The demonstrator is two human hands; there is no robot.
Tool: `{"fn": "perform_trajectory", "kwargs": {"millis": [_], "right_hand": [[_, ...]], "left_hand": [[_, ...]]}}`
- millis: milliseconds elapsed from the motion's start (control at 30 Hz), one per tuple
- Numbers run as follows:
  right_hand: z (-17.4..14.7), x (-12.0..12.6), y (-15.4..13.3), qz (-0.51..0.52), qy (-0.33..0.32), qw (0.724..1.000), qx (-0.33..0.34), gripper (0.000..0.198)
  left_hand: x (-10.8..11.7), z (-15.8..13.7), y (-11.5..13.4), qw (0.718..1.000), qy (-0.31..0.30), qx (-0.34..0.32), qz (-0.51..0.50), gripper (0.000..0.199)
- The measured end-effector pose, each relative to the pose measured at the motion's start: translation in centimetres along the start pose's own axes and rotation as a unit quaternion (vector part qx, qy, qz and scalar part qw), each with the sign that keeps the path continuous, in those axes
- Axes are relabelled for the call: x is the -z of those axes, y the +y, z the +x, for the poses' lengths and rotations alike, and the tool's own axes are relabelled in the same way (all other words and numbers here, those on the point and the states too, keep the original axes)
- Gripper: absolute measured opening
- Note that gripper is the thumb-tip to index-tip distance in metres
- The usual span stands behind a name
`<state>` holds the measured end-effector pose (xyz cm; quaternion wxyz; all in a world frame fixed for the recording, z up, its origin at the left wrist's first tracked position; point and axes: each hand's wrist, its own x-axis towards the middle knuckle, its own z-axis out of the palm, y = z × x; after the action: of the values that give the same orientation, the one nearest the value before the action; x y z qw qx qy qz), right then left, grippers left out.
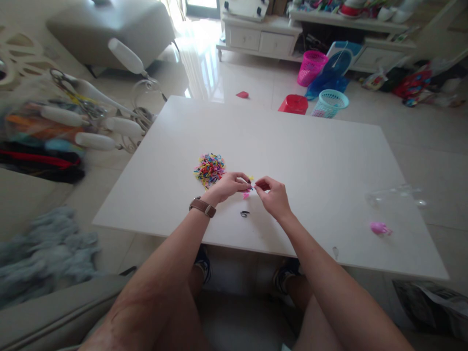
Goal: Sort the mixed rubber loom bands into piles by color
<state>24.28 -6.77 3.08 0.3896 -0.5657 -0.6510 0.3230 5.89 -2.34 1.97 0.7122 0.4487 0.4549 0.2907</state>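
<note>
Over the middle of the white table [310, 156], my two hands meet almost fingertip to fingertip. My left hand [232, 185], with a brown-strapped watch on its wrist, pinches small coloured bands that look like tiny elastic hair ties. My right hand [271, 194] is closed in a pinch just to the right; whatever its fingertips hold is too small to make out. A heap of multicoloured small bands [209, 170] lies beyond and left of my left hand. Below the fingertips are a few pink bands [246, 195], and nearer me several black bands [244, 213].
Toward the table's right side lie a pink bundle [380, 228] and clear plastic packaging [395, 195]. A small clear piece [335, 252] rests near the front edge. Past the far edge stand a red stool [294, 103] and a light-blue basket [331, 103]. White lamp arms [124, 126] reach beside the left edge.
</note>
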Motion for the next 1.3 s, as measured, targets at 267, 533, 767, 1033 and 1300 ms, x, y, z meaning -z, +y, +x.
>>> {"fn": "perform_trajectory", "kwargs": {"millis": [267,533,767,1033,1300], "right_hand": [[-0.1,-0.2,-0.1,0.0,-0.01,1.0,-0.003,0.007],[0.0,-0.2,0.1,-0.013,-0.028,1.0,-0.005,0.009],[0.3,-0.2,0.3,-0.027,-0.033,0.999,-0.009,0.009],[0.0,0.0,0.4,-0.035,-0.041,0.998,-0.027,0.008],[0.1,-0.4,1.8,-0.033,-0.051,0.997,-0.043,0.01]], "left_hand": [[-0.4,0.0,0.2,0.998,0.057,-0.017,-0.022,0.024],[-0.4,0.3,0.0,0.997,0.077,-0.019,0.003,0.023],[-0.2,0.5,-0.2,0.997,0.078,-0.007,0.003,0.018],[-0.1,0.3,-0.1,0.99,0.137,-0.026,-0.002,0.018],[0.4,0.2,0.3,0.989,0.145,-0.022,0.02,0.016]]}}
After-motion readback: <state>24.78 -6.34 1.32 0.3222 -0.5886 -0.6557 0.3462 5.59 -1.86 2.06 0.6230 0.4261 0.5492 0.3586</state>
